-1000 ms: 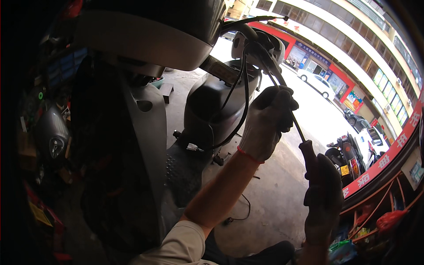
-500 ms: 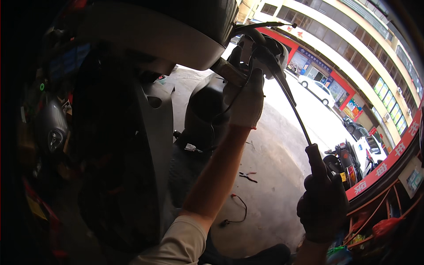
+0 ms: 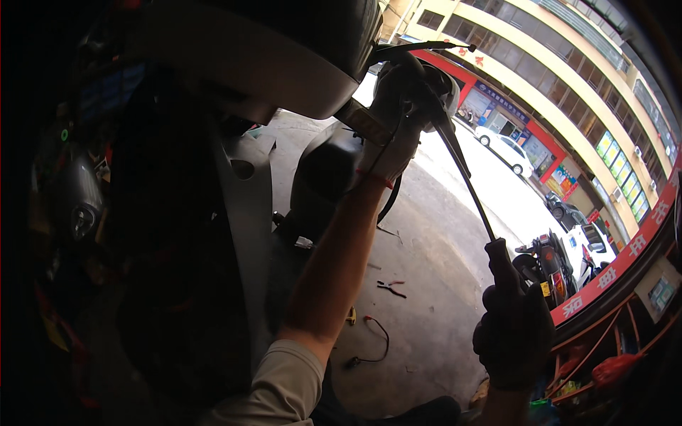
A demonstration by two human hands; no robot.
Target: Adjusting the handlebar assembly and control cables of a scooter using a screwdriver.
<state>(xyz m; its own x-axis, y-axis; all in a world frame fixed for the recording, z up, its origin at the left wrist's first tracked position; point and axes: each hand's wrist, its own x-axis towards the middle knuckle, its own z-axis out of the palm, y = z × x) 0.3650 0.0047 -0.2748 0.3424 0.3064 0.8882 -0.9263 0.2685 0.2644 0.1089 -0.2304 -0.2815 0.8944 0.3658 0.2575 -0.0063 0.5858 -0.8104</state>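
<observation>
Screwdriver (image 3: 494, 242) fills your right grip (image 3: 514, 332), seemingly angled to reach the handlebar (image 3: 449, 138); your left grip (image 3: 392, 150), partly hidden there, I cannot tell.

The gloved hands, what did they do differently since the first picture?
The left hand came off the lower end of the dark grip and moved up and to the left; what it touches there is too dark to tell. The right hand still holds the screwdriver by its handle, and the white car outside stayed put.
</observation>
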